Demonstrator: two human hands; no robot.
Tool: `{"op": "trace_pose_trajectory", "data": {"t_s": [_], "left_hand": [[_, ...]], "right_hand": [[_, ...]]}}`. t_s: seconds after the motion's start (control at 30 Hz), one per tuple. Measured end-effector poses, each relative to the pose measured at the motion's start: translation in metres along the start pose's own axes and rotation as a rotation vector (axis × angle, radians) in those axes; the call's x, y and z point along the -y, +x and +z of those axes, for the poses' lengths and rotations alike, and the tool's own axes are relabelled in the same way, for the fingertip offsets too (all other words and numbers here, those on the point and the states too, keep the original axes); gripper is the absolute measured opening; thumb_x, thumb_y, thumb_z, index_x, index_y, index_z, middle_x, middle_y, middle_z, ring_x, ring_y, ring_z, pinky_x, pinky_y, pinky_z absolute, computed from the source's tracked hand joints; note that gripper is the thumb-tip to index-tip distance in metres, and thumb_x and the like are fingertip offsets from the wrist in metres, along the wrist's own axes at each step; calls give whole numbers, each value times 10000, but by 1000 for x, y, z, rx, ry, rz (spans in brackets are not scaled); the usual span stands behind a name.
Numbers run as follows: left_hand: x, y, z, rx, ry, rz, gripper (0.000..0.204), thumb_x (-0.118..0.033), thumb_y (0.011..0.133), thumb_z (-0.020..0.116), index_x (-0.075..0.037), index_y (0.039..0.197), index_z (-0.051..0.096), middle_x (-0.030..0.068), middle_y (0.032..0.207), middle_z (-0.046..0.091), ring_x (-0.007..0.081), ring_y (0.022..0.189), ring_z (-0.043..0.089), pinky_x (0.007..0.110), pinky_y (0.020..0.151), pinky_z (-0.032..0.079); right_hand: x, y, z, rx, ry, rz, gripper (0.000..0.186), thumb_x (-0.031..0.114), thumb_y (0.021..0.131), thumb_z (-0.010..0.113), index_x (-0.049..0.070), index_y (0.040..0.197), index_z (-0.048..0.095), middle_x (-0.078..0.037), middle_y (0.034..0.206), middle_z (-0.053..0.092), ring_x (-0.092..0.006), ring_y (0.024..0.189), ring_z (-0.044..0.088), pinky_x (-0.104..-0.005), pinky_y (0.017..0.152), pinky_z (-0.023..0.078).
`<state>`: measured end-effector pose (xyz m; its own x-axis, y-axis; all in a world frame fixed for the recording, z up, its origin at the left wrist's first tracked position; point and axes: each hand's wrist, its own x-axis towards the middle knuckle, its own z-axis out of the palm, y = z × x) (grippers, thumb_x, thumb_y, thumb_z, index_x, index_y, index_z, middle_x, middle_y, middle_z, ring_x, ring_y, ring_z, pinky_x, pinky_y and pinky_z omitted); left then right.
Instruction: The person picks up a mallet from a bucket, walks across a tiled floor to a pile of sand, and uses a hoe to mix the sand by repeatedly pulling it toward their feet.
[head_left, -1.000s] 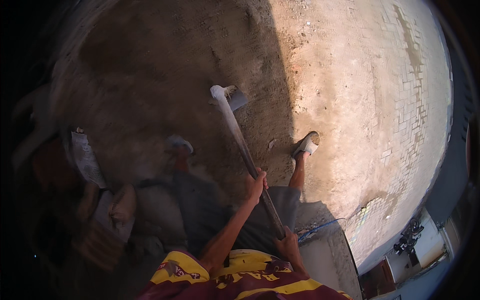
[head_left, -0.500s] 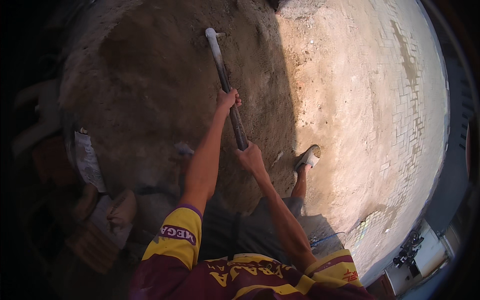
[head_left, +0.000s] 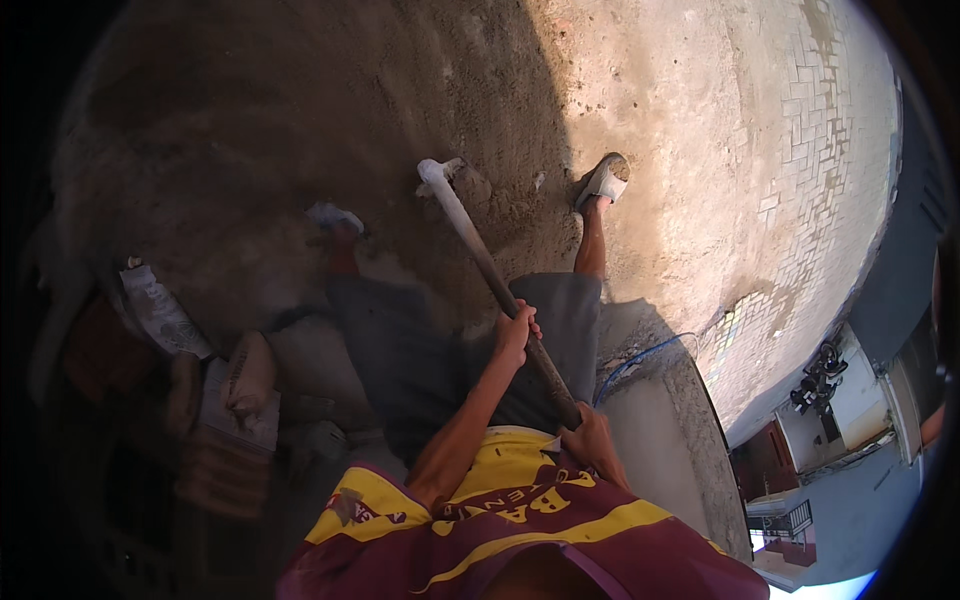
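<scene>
Two hands (head_left: 515, 335) gripping long hoe (head_left: 470, 235) — dark shaft, pale mortar-caked head

Person standing on a sand heap, long-handled tool running out ahead.

The left hand (head_left: 515, 335) sits farther along the tool handle (head_left: 495, 280) than the right hand (head_left: 588, 432), which is near the body. The tool head (head_left: 440, 172) rests on the sand heap (head_left: 300, 130), between the left foot (head_left: 335, 218) and the right foot (head_left: 605, 180). Sacks (head_left: 235, 400) lie near left; brick paving (head_left: 820, 150) lies far right.
</scene>
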<state>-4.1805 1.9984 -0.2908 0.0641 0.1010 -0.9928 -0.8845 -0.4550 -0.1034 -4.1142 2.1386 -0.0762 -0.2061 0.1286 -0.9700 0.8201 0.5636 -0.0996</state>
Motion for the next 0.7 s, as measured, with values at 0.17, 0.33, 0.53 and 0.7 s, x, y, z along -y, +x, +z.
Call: {"op": "trace_pose_trajectory", "data": {"t_s": [0.17,0.33,0.53,0.7], "left_hand": [[-124,3,15,30,23,373,310,-116,944,679,-58,1197,508,8,770,520,126,602,542,336,551,500],[-327,6,88,52,189,915,585,-186,980,667,18,1471,421,38,834,555,129,670,582,314,621,539],[-494,18,155,48,381,1023,384,-213,985,648,102,1160,515,111,851,646,183,678,666,350,602,605],[-494,62,133,-54,632,777,290,-205,977,650,80,1013,611,127,830,690,203,630,691,361,587,623]], "right_hand": [[60,80,4,-28,94,-169,332,160,782,770,-31,1009,619,-218,698,612,-351,605,654,-434,601,489],[229,231,-13,-312,164,-570,332,159,801,758,-31,1022,600,-211,688,603,-360,638,687,-436,614,510],[467,367,-90,-442,126,-856,452,230,855,703,-125,1129,643,-296,909,730,-431,877,743,-496,800,573],[449,324,-74,-92,259,-460,422,247,879,689,-128,1067,651,-273,983,740,-394,963,744,-478,830,564]]}}
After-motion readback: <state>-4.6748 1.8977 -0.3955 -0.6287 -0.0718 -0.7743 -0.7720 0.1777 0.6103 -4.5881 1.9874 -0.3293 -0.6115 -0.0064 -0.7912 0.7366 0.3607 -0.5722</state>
